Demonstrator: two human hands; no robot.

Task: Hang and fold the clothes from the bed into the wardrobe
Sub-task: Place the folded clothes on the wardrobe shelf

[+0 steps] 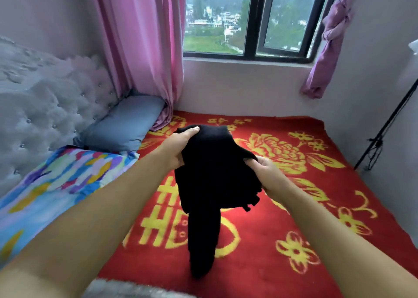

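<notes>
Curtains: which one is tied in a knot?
The purple curtain right of the window; the pink curtain on the left hangs straight to the bed.

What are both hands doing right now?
Left hand: grips the black garment.
Right hand: grips the same garment's other side.

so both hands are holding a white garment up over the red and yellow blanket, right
Not quite: the garment is black, not white. In the head view the left hand and right hand both grip it above the red and yellow blanket.
</notes>
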